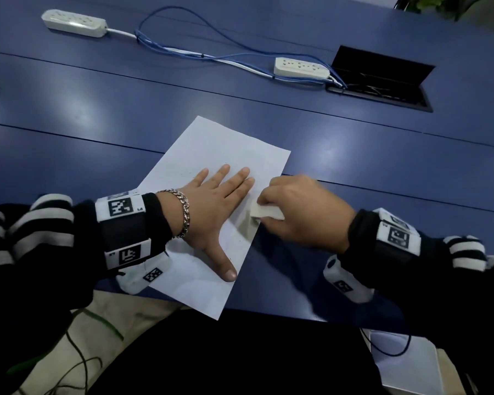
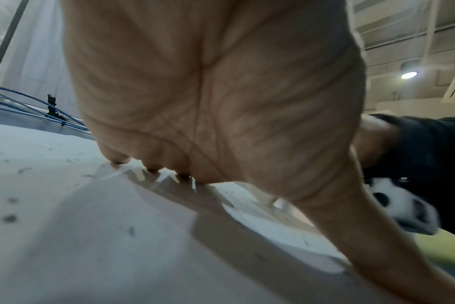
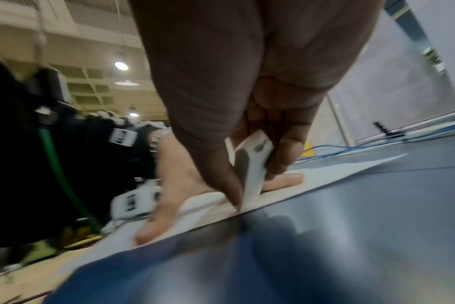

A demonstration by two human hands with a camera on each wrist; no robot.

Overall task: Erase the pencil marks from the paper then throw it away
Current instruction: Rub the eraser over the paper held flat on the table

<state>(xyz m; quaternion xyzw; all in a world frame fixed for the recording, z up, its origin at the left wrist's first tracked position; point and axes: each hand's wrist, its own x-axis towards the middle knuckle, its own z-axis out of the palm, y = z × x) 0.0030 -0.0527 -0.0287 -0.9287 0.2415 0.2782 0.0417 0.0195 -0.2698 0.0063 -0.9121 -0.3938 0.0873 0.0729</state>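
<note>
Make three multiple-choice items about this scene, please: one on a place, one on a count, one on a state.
1. Where does the eraser touch the paper?
A. near its right edge
B. at its far corner
C. under the left palm

2. How many power strips lie on the table?
A. one
B. two
C. four

3. How is the left hand?
A. curled into a fist
B. lifted off
C. flat, fingers spread

Answers: 1 A, the right hand pinches it there; 2 B, one far left, one by the cable hatch; 3 C, it presses the sheet.
</note>
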